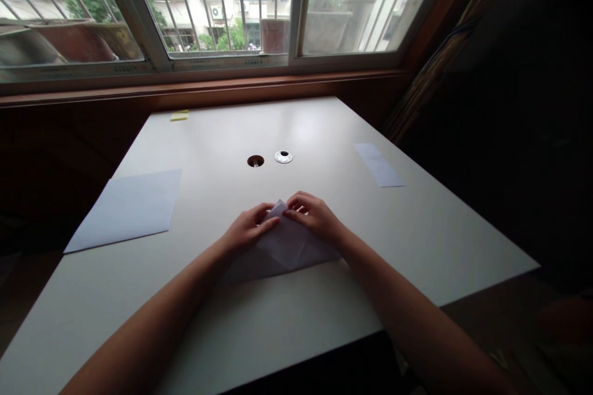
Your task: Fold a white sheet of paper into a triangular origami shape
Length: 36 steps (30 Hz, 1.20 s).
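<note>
Taking the folded paper as our clock's centre and the window as 12, we have the white table (417,247) spread around everything. The flat white paper (130,210) lies between 9 and 10 o'clock. The folded paper (280,244) itself sits near the table's front edge, its point up at 12 and its wide base at 6. We judge it very light, crisp along the creases yet limp across single layers, and easily torn or mis-creased; its smooth face could slide on the tabletop. We would take hold by the layered edges near the point, pinching lightly. Our left hand (250,222) does so at about 10 o'clock, thumb in front, fingers curled behind, closed on the edge. Our right hand (317,216) has its thumb and fingers nearly together at 1 o'clock, nipping the paper beside the point. Smaller still, a paper strip (380,165) lies at 2, a silvery ring (279,160) at 12, and yellow slips (179,115) towards 11.
</note>
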Tool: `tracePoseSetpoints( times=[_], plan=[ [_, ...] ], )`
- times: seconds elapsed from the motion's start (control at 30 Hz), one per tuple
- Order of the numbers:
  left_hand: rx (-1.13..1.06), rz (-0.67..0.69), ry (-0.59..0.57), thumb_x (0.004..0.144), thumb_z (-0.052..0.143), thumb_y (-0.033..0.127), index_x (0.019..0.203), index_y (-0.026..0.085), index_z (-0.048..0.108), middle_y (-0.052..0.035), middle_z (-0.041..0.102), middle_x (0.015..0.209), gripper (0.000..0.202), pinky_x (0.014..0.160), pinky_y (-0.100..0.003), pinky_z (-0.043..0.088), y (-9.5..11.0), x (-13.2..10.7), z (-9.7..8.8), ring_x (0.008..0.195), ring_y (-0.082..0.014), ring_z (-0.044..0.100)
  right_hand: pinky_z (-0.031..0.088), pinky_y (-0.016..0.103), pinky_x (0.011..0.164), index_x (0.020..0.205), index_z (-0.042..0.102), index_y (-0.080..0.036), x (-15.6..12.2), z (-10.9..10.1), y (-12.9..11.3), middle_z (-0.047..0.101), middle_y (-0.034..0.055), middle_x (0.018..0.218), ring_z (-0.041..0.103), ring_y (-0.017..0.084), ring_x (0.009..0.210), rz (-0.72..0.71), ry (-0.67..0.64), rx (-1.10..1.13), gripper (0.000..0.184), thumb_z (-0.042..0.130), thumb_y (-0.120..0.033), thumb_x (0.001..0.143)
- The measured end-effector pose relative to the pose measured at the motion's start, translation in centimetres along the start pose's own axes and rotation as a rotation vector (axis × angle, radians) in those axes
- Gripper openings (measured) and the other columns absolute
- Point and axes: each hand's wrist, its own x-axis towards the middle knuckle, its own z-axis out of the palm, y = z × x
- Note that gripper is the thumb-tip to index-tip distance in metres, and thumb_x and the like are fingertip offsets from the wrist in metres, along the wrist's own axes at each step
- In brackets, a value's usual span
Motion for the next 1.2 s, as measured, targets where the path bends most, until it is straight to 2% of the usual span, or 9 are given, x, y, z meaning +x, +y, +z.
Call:
tracePoseSetpoints(
  times=[0.17,0.37,0.73,1.2],
  plan=[
    [-0.1,-0.043,0.088,0.093,0.049,0.05,0.103,0.016,0.069,-0.0064,0.069,0.095,0.04,0.067,-0.024,0.048,0.06,0.2,-0.08,0.087,-0.0202,0.063,0.05,0.027,0.069,0.083,0.066,-0.019,-0.09,0.03,-0.45,0.064,0.004,0.089,0.062,0.015,0.08,-0.005,-0.046,0.007,0.018,0.062,-0.035,0.089],
    [-0.01,-0.068,0.061,0.088,0.057,0.049,0.092,0.017,0.07,-0.0022,0.066,0.08,0.035,0.063,-0.023,0.046,0.05,0.35,-0.12,0.074,-0.0165,0.059,0.047,0.027,0.066,0.08,0.065,-0.019,-0.15,0.24,-0.63,0.065,0.0026,0.081,0.061,0.016,0.074,0.065,-0.036,-0.055,0.019,0.061,-0.036,0.089],
    [-0.058,-0.108,0.03,0.087,0.058,0.048,0.087,0.016,0.067,-0.0014,0.063,0.077,0.034,0.063,-0.023,0.052,0.1,0.41,0.11,0.074,-0.0158,0.06,0.043,0.025,0.061,0.078,0.064,-0.02,-0.05,0.59,-0.31,0.066,0.0015,0.076,0.059,0.015,0.068,0.109,0.014,-0.163,0.017,0.065,-0.036,0.085],
    [-0.115,-0.103,-0.006,0.087,0.058,0.05,0.085,0.015,0.067,-0.0016,0.061,0.075,0.037,0.066,-0.027,0.055,0.3,0.31,0.14,0.073,-0.0162,0.061,0.045,0.026,0.062,0.081,0.065,-0.021,-0.28,0.63,-0.59,0.067,0.0017,0.077,0.061,0.015,0.069,0.105,0.013,-0.139,0.014,0.064,-0.034,0.086]
  ],
)
